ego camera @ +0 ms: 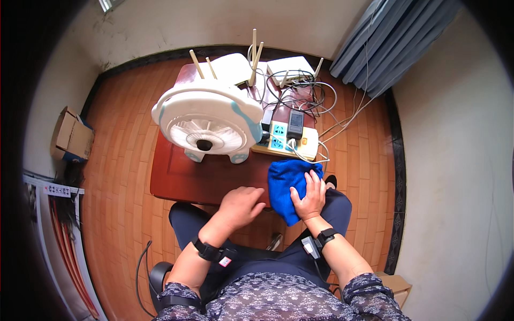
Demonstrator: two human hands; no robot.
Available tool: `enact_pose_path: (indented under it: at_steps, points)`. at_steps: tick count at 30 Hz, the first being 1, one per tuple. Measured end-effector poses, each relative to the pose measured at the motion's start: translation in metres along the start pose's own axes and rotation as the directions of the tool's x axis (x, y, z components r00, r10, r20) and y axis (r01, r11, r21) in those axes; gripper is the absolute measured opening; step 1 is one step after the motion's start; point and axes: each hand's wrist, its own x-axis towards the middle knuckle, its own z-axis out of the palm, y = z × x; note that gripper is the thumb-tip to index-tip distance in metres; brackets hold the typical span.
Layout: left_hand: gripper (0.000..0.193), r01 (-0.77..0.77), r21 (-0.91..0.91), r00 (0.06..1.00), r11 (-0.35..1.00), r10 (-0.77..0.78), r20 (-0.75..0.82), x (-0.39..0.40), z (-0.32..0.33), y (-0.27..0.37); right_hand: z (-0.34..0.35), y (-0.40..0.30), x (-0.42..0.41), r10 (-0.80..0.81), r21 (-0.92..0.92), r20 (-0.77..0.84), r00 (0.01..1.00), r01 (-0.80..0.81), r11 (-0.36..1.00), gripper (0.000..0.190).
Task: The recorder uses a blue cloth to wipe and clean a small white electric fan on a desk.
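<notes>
My left hand hovers at the front edge of a dark red wooden table. Nothing is in it, and its thumb stands apart from the fingers. A bright blue cloth lies on the table's front right corner and hangs over the edge. My right hand rests palm down on the cloth's right side, thumb spread from the fingers. Beyond my left hand stands a white and pale-blue fan on short feet. Just behind the cloth is a power strip with blue socket faces.
Plugged into the strip are a black adapter and a white plug. Behind it lie tangled cables and white routers with upright antennas. A cardboard box sits on the floor at left. A blue-grey curtain hangs at back right.
</notes>
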Motion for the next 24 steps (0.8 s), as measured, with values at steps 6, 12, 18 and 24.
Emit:
enact_pose_path:
  at_steps: [6,12,18,24]
  points:
    - [0.042,-0.213,-0.039,0.954,0.976,0.199,-0.225,0.065,0.011,0.024,-0.004,0.002,-0.001,-0.02,-0.008,0.029,0.999,0.02,1.0,0.064]
    - [0.055,-0.178,0.1,0.964,0.979,0.194,-0.183,0.113,0.019,0.025,-0.019,0.017,0.019,-0.089,0.079,0.149,0.985,0.077,0.994,0.062]
    - [0.055,-0.146,0.189,0.98,0.971,0.168,-0.107,0.142,0.038,0.025,-0.019,0.019,0.021,-0.097,0.16,0.11,0.989,0.079,0.984,0.061]
    - [0.043,-0.094,0.223,0.992,0.97,0.109,-0.057,0.148,0.049,0.024,-0.012,0.026,0.016,-0.1,0.245,0.14,0.985,0.064,0.967,0.063]
